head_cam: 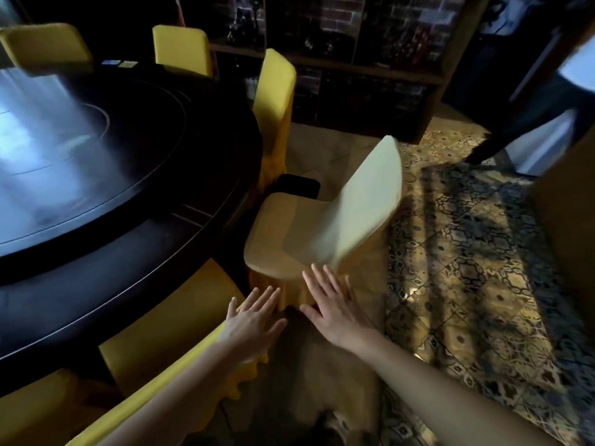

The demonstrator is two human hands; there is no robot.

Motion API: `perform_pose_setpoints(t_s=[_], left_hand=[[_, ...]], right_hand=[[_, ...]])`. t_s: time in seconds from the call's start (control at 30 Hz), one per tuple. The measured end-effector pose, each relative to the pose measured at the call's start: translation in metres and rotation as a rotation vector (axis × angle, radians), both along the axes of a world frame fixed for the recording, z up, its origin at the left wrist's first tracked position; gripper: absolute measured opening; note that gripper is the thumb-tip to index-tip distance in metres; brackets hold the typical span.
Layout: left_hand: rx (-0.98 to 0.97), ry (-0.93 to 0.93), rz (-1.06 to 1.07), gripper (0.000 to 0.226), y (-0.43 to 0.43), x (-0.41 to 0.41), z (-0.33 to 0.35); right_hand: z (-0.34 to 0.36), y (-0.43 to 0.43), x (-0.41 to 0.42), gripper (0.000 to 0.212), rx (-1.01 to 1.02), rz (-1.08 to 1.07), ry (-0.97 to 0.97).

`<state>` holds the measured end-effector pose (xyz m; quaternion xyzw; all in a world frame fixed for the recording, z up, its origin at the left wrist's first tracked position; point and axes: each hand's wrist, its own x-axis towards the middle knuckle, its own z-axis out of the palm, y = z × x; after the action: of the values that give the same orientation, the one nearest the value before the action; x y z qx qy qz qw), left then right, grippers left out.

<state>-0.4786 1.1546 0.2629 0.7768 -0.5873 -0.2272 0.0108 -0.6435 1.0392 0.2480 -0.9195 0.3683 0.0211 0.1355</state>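
A chair in a yellow cloth cover (309, 233) stands pulled out from the big round dark table (180, 175), its back turned to the right. My left hand (254, 317) is stretched out with straight fingers just short of the chair's skirt, above another yellow-covered chair (167, 342). My right hand (335, 304) is flat with spread fingers at the near corner of the seat, beside the skirt. Neither hand holds anything.
More yellow-covered chairs (273, 101) ring the table. A dark wooden shelf unit (354, 72) lines the back wall. Patterned floor tiles (467, 268) spread to the right. A person's leg (521, 130) is at the upper right.
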Motion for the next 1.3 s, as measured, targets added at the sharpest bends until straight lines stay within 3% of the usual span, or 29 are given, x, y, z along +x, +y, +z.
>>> perform_pose_setpoints(t_s=[0.33,0.57,0.9,1.3], left_hand=[[-0.179,-0.076,-0.101,0.077,-0.151,-0.106,0.000],[-0.183,-0.074,-0.177,0.074,-0.228,-0.156,0.025],[-0.229,-0.060,-0.162,0.079,-0.337,-0.158,0.022],[-0.319,-0.002,-0.091,0.077,-0.534,-0.154,-0.001]], right_hand=[[0.022,-0.117,-0.121,0.067,-0.065,-0.152,-0.006],[0.030,-0.177,-0.181,0.067,-0.059,-0.252,-0.028],[0.033,-0.255,-0.197,0.066,0.024,-0.273,-0.037],[0.043,-0.448,-0.194,0.067,0.020,-0.211,0.039]])
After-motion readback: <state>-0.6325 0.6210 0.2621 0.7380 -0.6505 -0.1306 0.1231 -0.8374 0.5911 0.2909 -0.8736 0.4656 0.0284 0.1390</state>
